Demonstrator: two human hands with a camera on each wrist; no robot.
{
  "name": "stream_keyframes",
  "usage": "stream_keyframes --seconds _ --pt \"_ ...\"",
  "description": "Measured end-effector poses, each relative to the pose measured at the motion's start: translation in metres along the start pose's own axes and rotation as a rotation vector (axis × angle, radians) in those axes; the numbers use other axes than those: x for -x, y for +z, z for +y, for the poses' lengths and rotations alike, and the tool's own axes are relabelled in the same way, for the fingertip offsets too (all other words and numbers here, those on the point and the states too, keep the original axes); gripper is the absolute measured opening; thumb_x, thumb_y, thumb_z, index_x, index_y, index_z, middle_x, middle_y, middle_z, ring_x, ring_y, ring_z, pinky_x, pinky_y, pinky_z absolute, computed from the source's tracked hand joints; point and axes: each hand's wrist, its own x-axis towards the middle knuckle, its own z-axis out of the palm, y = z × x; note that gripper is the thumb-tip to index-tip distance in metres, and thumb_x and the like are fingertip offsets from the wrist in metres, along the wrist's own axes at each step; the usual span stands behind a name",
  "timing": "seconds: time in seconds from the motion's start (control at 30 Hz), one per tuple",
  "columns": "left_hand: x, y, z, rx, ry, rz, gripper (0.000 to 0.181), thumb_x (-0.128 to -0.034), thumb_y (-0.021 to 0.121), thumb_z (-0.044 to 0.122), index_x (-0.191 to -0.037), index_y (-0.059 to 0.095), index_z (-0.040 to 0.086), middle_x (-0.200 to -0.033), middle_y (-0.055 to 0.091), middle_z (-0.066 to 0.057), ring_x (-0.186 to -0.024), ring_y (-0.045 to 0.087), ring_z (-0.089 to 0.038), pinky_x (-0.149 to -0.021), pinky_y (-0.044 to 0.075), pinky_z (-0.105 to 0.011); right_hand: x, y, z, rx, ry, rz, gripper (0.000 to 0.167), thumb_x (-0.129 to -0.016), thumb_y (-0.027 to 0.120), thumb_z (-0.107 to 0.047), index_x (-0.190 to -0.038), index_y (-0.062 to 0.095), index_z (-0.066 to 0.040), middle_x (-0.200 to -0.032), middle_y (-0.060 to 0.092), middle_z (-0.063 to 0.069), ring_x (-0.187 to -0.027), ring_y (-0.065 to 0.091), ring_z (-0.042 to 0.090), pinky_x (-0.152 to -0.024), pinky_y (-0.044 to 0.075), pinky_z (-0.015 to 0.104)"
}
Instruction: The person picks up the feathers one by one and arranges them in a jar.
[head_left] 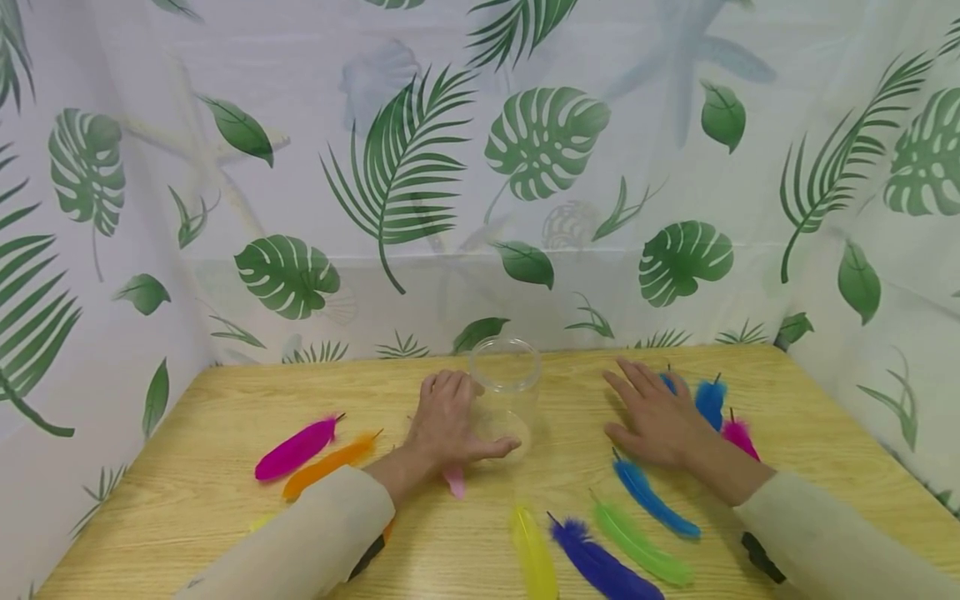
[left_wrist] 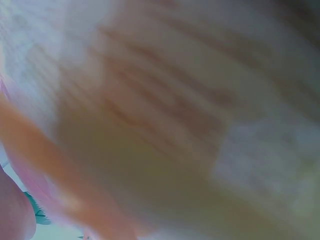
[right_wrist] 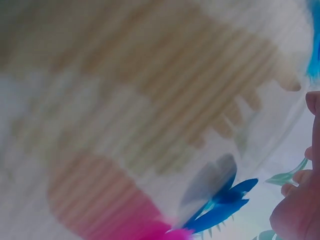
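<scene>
A clear plastic cup [head_left: 517,408] stands upright near the middle back of the table. My left hand [head_left: 444,421] grips its left side, the thumb across the front and the fingers bent behind. Below that hand a pale pink feather [head_left: 453,481] partly shows. Spread flat, my right hand [head_left: 651,414] is low over the table at the right, its fingers straight, nothing visible in it. Blue feathers [head_left: 709,402] lie beside and partly behind this hand, with a magenta feather [head_left: 739,435] by the wrist. Another blue feather [head_left: 654,498] lies just in front.
Along the front lie a yellow feather [head_left: 534,554], a dark blue feather [head_left: 600,562] and a green feather [head_left: 641,543]. At the left are a magenta feather [head_left: 296,448] and an orange feather [head_left: 330,467]. A leaf-printed sheet [head_left: 420,317] walls the wooden table [head_left: 210,417].
</scene>
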Motion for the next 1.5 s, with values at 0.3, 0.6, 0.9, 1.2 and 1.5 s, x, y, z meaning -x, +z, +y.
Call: stream_keyframes --seconds 0.3,0.6,0.9,1.2,1.5 --pt "0.000 -0.001 0.000 0.021 -0.015 -0.018 0.079 -0.0671 0.069 0.076 -0.105 0.061 0.007 -0.104 0.060 -0.005 -0.109 0.052 -0.029 -0.100 0.036 -0.046 0.010 -0.002 0.012 -0.002 0.022 0.000 0.071 -0.096 0.057 -0.046 -0.152 0.036 -0.007 -0.160 0.027 0.022 -0.145 0.028 0.045 -0.108 0.019 0.073" --pt "0.000 -0.002 0.001 0.031 -0.026 -0.033 0.080 -0.0680 0.069 0.076 -0.107 0.061 0.007 -0.107 0.060 -0.006 -0.112 0.051 -0.029 -0.101 0.036 -0.047 0.021 -0.003 0.029 -0.001 0.063 -0.024 0.070 -0.099 0.053 -0.047 -0.153 0.034 -0.007 -0.160 0.026 0.023 -0.145 0.026 0.045 -0.107 0.017 0.074" --pt "0.000 -0.002 0.002 0.020 -0.035 -0.031 0.079 -0.0679 0.069 0.076 -0.107 0.060 0.007 -0.108 0.059 -0.006 -0.112 0.052 -0.029 -0.100 0.036 -0.046 0.031 -0.003 0.049 0.027 0.087 0.014 0.054 -0.099 0.047 -0.024 -0.148 0.040 -0.004 -0.156 0.033 0.023 -0.142 0.031 0.044 -0.104 0.020 0.070" --pt "-0.001 -0.003 0.003 0.009 -0.040 -0.052 0.082 -0.0684 0.068 0.077 -0.110 0.060 0.007 -0.112 0.060 -0.007 -0.114 0.051 -0.029 -0.102 0.035 -0.047 0.047 -0.006 0.064 0.047 0.082 0.002 0.057 -0.094 0.050 -0.015 -0.148 0.037 -0.001 -0.154 0.034 0.025 -0.139 0.031 0.046 -0.102 0.020 0.071" --pt "0.000 -0.002 0.002 0.010 -0.043 -0.044 0.082 -0.0679 0.069 0.077 -0.109 0.060 0.007 -0.108 0.060 -0.006 -0.111 0.051 -0.028 -0.099 0.036 -0.045 0.053 -0.004 0.076 0.082 0.076 0.009 0.063 -0.087 0.055 -0.015 -0.145 0.036 0.000 -0.152 0.035 0.026 -0.138 0.032 0.044 -0.103 0.022 0.068"
